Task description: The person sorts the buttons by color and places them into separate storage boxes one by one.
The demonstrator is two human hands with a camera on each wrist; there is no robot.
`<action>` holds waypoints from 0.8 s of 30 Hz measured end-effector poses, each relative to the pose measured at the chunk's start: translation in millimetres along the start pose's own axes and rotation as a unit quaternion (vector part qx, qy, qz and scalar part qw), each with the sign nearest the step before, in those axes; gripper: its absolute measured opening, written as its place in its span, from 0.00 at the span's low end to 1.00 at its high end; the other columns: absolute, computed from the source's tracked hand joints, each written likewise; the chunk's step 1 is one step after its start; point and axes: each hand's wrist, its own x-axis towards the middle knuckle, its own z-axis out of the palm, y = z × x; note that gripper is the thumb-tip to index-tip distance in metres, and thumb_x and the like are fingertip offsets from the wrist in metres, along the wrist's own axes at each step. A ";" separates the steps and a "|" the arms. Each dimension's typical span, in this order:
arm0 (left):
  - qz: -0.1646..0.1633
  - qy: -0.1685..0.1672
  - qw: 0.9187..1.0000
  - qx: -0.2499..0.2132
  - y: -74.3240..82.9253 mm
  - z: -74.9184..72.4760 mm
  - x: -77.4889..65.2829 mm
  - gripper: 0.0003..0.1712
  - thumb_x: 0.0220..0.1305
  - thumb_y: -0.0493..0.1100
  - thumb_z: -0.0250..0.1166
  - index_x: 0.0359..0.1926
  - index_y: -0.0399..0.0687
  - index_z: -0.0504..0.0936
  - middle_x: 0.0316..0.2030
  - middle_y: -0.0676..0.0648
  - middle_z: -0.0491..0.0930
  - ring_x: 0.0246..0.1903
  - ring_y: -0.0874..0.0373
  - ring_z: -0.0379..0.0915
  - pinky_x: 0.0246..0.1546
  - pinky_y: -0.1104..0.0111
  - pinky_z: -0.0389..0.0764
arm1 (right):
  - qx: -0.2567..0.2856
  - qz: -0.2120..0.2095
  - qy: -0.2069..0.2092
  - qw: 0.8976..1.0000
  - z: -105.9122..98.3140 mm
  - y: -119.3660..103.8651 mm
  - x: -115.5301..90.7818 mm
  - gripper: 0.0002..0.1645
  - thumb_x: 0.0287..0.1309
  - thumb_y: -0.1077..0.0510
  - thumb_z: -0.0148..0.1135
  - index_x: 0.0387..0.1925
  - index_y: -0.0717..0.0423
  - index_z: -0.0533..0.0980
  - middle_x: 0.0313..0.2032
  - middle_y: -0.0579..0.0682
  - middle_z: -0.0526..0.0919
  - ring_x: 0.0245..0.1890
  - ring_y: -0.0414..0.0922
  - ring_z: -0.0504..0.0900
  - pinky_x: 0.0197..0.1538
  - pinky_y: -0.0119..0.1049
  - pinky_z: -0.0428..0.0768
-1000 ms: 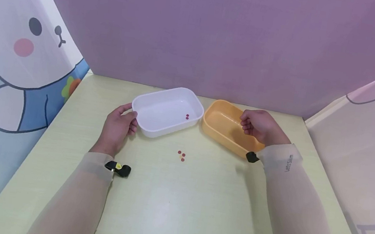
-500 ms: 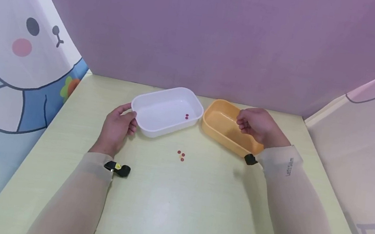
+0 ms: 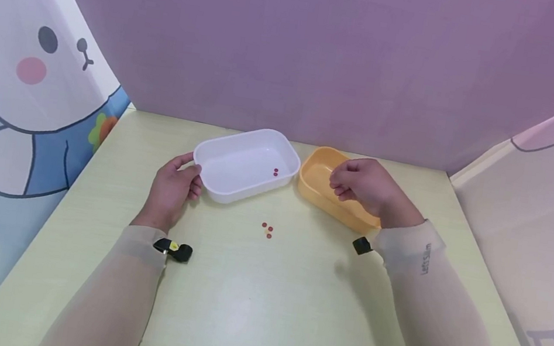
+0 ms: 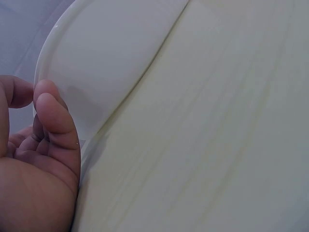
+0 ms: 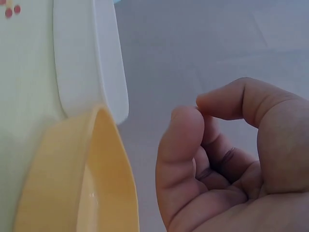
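At the left end of the white tray [image 3: 232, 190], my left hand [image 3: 170, 190] pinches the rim between thumb and fingers; the left wrist view shows the fingers [image 4: 57, 113] against the tray's wall. My right hand [image 3: 368, 187] hovers over the orange tray [image 3: 323, 200], fingers curled. In the right wrist view, its thumb and index fingertips [image 5: 186, 121] meet, and nothing shows between them. Two small red discs [image 3: 276, 172] lie inside the white tray. On the table, several more red discs [image 3: 270, 229] sit around a pale yellow piece [image 3: 268, 232]. Part of the orange tray's inside is hidden by my right hand.
Both trays stand side by side near the back of the pale table [image 3: 247, 311], their near ends almost touching. A purple panel [image 3: 294, 51] rises behind them. Printed panels stand at the left [image 3: 16, 101] and the right [image 3: 541, 222].
My right hand has moved left over the orange tray, and its shadow on the table has shifted the same way. The left hand, the white tray and the discs stay in place.
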 end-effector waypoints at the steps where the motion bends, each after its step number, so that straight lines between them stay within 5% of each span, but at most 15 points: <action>1: 0.000 -0.001 1.000 0.000 0.0 -0.1 0.0 0.30 0.86 0.48 0.64 0.82 0.54 0.73 0.37 0.47 0.82 0.30 0.60 0.80 0.30 0.72 0.86 | -0.003 -0.002 -0.003 1.000 2.7 -1.1 -1.4 0.13 0.76 0.62 0.65 0.49 0.72 0.82 0.39 0.50 0.86 0.38 0.46 0.84 0.47 0.35 0.92; 24: 0.002 0.002 1.000 -0.006 0.9 2.5 -2.2 0.30 0.86 0.46 0.63 0.82 0.52 0.73 0.36 0.48 0.82 0.29 0.61 0.79 0.30 0.73 0.86 | -0.055 -0.013 -0.083 0.995 63.1 25.4 -10.8 0.10 0.73 0.62 0.68 0.46 0.66 0.88 0.40 0.53 0.88 0.39 0.48 0.87 0.47 0.41 0.94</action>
